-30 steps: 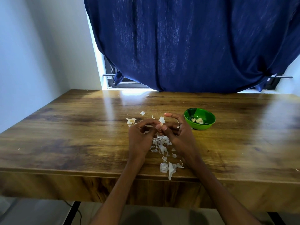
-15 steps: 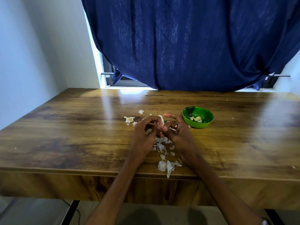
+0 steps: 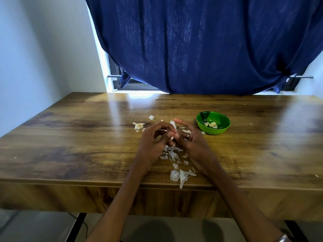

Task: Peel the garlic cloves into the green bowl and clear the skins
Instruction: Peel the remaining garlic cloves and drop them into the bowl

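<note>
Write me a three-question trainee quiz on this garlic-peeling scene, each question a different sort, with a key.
1. True or false: the green bowl already holds peeled cloves.
2. Multiple choice: most loose skins lie (A) inside the bowl, (B) on the table between the wrists, near its front edge, (C) on the floor.
3. Fill in: the left hand and right hand meet at the fingertips, pinching a small garlic ____.

Key: 1 true; 2 B; 3 clove, though the fingers mostly hide it.
</note>
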Motion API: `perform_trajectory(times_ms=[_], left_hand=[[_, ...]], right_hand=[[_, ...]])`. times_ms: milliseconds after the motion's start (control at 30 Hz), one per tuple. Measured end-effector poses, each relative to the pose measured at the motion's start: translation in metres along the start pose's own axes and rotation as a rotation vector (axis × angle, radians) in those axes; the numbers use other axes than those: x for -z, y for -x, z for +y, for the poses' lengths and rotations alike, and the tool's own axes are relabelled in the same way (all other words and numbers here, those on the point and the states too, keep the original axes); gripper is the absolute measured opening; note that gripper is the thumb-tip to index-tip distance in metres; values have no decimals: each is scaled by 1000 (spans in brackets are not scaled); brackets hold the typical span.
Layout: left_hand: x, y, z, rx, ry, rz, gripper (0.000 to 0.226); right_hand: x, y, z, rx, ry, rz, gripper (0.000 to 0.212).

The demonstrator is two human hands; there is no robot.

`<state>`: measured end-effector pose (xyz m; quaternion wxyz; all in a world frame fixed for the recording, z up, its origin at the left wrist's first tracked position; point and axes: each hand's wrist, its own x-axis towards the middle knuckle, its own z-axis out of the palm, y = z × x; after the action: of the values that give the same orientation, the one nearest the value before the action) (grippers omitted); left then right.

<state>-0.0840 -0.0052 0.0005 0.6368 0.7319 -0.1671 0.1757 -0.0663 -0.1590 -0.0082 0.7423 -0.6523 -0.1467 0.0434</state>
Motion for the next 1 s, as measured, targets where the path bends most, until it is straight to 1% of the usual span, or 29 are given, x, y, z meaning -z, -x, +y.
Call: perform_trajectory(times_ms=[100,200,300,333,467,567,633,733,867,933,1000], left_hand=[[-1,-1,-3,-15,-87,-7,17],[-2,-3,-6,-11,-130,15,16],[-3,-3,-9,24,-143,61,15],[-3,-3,-9,31,-148,69,15],[-3,-5,-15,23,-188,70,16],[-1,-5,-15,-6,-177,71,18],[-1,-5,-14,-28,-188,74,17],[-1,-3,-12,-40,-191,60,18],[-1,-2,-12,-72,-206,54,20],[-2,-1,-12,-106,-236,78,19],[-3,-2,-13,-161,-293,93,24]], right_hand=[[0,0,2,3,28,52,64],[-1,0,3,15,47,55,59],[-1,0,2,29,54,35,72],[-1,1,2,39,65,42,73],[-3,1,2,133,250,124,63],[-4,1,2,183,302,167,65],[-4,0,2,210,383,178,67],[-4,4,-1,233,493,163,67],[-6,7,0,248,534,165,67],[-6,9,-3,269,536,169,64],[-7,11,-5,290,526,176,59]])
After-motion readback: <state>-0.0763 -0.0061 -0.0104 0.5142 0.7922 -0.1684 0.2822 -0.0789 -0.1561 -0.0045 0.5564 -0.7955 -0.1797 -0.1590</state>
